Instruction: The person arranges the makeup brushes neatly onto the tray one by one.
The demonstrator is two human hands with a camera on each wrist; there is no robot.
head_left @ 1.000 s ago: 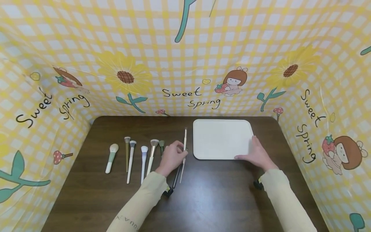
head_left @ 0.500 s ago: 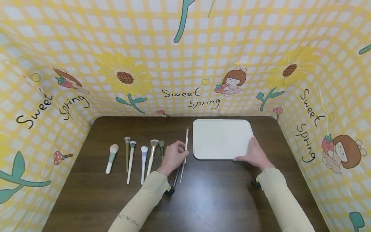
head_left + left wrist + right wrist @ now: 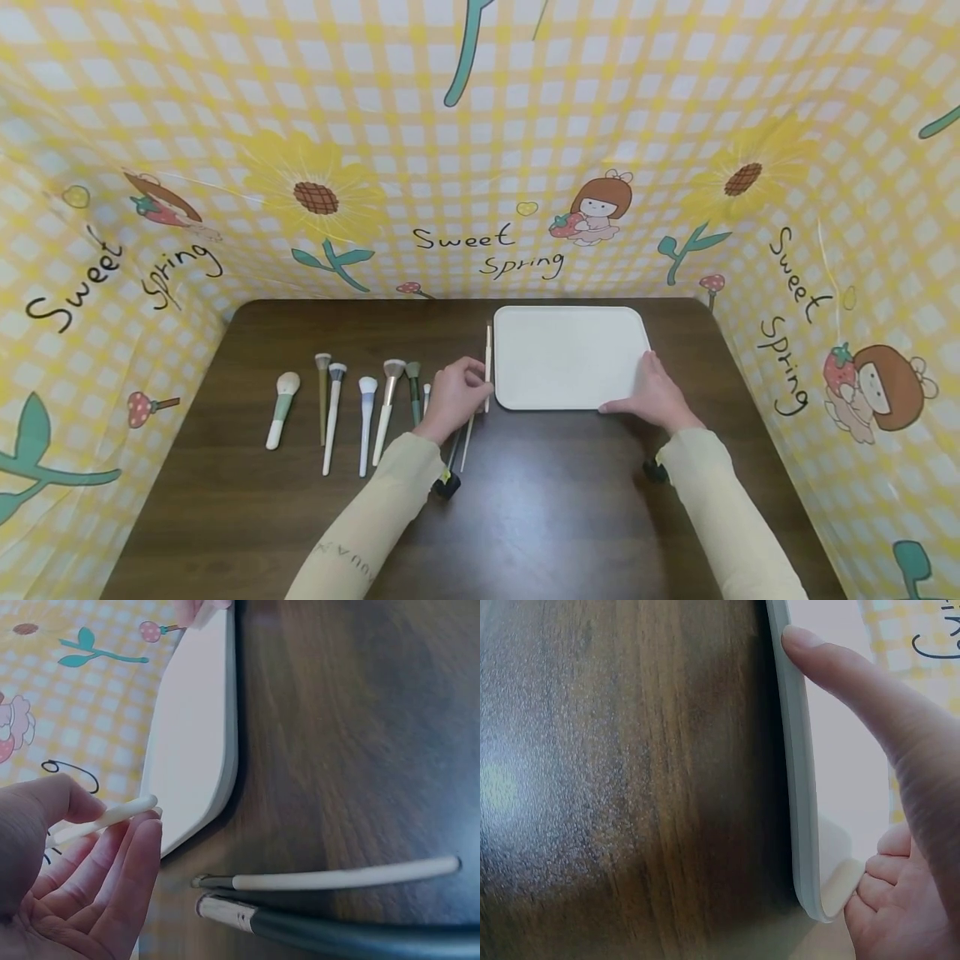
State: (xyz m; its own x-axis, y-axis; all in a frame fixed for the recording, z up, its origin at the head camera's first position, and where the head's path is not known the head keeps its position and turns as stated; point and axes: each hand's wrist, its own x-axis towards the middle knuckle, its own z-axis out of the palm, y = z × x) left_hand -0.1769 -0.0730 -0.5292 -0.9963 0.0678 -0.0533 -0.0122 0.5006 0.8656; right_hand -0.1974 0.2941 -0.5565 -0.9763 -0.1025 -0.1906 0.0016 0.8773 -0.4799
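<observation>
The slim pale brush [image 3: 488, 357] is in the person's left hand [image 3: 456, 395], just beside the left edge of the tray [image 3: 570, 358], its bristle end pointing away from the person. The thumb and fingertips pinch the handle, and the left wrist view shows its rounded end in front of the tray's corner. Whether any part of the brush touches the table cannot be told.

The tray lies flat, and the right hand [image 3: 652, 396] grasps it at the near right corner, thumb over the front rim, fingers against the right side.

Close by the left hand, a thin white-handled brush [image 3: 345, 877] and a dark-handled brush [image 3: 352, 930] lie next to each other on the table. Farther left, spread in a loose row, come a green brush [image 3: 415, 393], a wide brush with a silver ferrule [image 3: 386, 408], a white brush with a lavender band [image 3: 367, 425], a white-handled brush with a grey-blue head [image 3: 333, 421], an olive-handled brush [image 3: 323, 404] and a green-and-white brush [image 3: 282, 410]. A small pale tip [image 3: 427, 389] shows beside the hand, the rest of it hidden.

Judging by the layout, the handling looks early: one brush is in hand, while the others in view all rest on the wooden table [image 3: 555, 517], outside the tray and untouched as far as can be seen. Beyond stands a yellow checked cloth [image 3: 450, 167].
</observation>
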